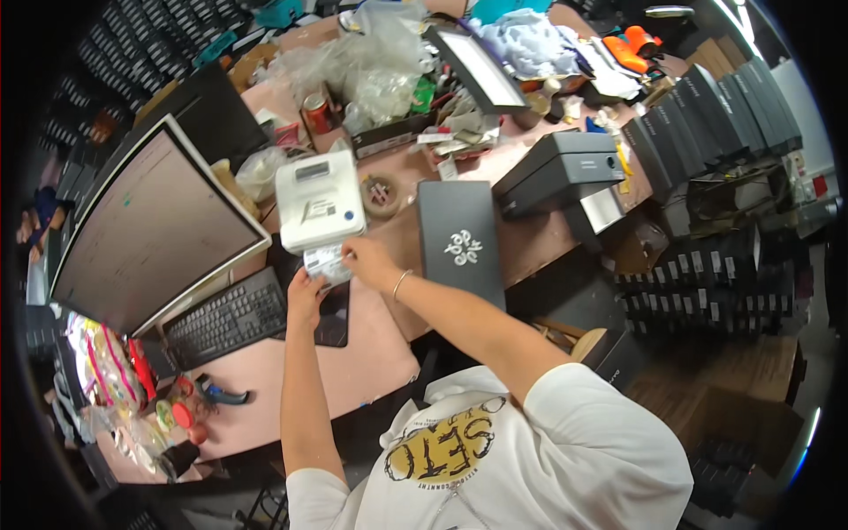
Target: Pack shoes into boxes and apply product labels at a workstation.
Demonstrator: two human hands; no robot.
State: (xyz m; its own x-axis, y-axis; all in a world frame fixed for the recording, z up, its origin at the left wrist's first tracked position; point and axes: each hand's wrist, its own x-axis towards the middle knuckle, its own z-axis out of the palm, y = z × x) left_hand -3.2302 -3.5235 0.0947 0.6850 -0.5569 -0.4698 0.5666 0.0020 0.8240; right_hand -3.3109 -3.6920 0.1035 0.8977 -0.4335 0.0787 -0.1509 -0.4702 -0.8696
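A printed white label [328, 264] sticks out at the front of a white label printer [319, 203]. My left hand [306, 299] pinches the label's near left edge. At its right edge, the fingers of my right hand [372, 262] are closed on it too. Right of my right hand lies a flat black box [460, 238] with a pale flower-like mark on its lid. A roll of tape [381, 193] rests beside the printer. Below my left hand a dark mouse pad [333, 320] shows in part.
A monitor [159, 221] and black keyboard [226, 318] stand at the left. Another black box [558, 174] sits to the right, before a row of upright dark boxes [707, 119]. Plastic bags [375, 66] and a red can [316, 114] crowd the back.
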